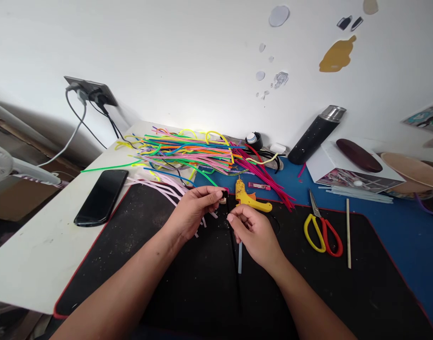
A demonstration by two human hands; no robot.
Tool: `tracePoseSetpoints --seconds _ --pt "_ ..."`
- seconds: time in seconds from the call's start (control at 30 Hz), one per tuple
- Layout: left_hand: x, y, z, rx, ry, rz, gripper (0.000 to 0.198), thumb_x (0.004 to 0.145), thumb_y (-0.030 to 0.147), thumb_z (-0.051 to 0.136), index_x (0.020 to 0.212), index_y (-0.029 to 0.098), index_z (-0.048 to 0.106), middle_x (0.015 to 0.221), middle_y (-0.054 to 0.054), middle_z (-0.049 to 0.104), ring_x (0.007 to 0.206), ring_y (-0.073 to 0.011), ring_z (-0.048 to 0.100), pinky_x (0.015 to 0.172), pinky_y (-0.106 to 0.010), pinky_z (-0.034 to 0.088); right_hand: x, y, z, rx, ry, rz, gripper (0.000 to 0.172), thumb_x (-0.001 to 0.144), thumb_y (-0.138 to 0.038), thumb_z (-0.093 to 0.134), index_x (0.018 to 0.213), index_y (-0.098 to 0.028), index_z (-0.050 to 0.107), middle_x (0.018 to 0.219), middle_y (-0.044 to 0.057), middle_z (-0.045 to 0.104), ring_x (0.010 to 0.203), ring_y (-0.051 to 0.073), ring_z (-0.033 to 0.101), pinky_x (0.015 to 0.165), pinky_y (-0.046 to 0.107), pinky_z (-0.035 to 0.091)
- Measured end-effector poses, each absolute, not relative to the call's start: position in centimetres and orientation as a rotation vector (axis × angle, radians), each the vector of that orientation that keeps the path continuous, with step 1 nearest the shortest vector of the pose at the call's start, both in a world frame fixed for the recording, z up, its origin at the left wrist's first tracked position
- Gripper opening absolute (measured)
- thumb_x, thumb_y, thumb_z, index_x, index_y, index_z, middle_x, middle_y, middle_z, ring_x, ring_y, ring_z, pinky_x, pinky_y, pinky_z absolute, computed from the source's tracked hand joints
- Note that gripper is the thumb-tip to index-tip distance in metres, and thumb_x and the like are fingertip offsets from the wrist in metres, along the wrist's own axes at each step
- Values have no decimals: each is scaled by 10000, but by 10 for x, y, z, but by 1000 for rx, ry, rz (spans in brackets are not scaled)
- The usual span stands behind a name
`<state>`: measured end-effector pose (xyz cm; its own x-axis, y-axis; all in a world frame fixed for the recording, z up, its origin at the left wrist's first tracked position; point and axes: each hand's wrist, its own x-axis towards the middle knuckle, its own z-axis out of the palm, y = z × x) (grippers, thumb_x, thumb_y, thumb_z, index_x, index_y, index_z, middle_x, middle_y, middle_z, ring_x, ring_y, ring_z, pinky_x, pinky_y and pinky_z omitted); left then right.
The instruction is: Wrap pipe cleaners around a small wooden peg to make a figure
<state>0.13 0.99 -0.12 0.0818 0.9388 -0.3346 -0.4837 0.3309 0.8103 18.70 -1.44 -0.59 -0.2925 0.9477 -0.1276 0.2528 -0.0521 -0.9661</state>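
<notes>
— White wall [159, 56] behind the desk [28, 252]; on top, a red-edged black mat [124, 264]. And for the left hand [192, 208], what grip?
— Pinching one end of a black pipe cleaner [234, 255], hanging down over the mat.
— Right hand [257, 233]?
— Curled beside the strand; hard to tell whether closed on it.
— Nearby?
— Just beyond, a yellow glue gun [250, 200]; rightward, scissors [316, 209]; farther back, heaped colourful pipe cleaners [188, 153].

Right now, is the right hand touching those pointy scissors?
Apart. The head view shows bare black mat between the right hand and the scissors.
</notes>
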Motion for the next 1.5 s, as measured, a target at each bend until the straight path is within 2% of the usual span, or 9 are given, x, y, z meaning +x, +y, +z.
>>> tracePoseSetpoints --seconds 0.4,1.3,1.4,1.5 --pt "2 10 -1 578 991 1149 390 565 414 1014 782 147 831 767 -49 739 628 -89 526 619 -227 402 187 -15 -6 -1294 -1600 1380 248 978 -426 610 850 -214 624 606 -56 495 508 129 508 506 255 387" --pt "0 10 0 624 986 1152 340 632 413 975 783 153 817 726 -41 707 613 -103 503 613 -248 381 187 -14 -5 -1296 -1617 1358 227 979 -405 611 848 -220 622 618 -55 488 515 132 510 514 267 392" --pt "1 10 0 748 1045 1165 319 680 431 938 813 168 816 766 -47 733 642 -128 544 640 -262 410 188 -14 -4 -1283 -1577 1383 241 984 -422 614 858 -217 617 605 -59 496 505 128 514 508 260 390" --pt "3 7 0 1036 1219 1145 207 774 381 858 865 201 815 873 -62 779 766 -197 646 742 -303 468 188 -14 -4 -1258 -1512 1434 262 977 -449 626 856 -218 604 581 -65 494 490 125 506 504 253 400"
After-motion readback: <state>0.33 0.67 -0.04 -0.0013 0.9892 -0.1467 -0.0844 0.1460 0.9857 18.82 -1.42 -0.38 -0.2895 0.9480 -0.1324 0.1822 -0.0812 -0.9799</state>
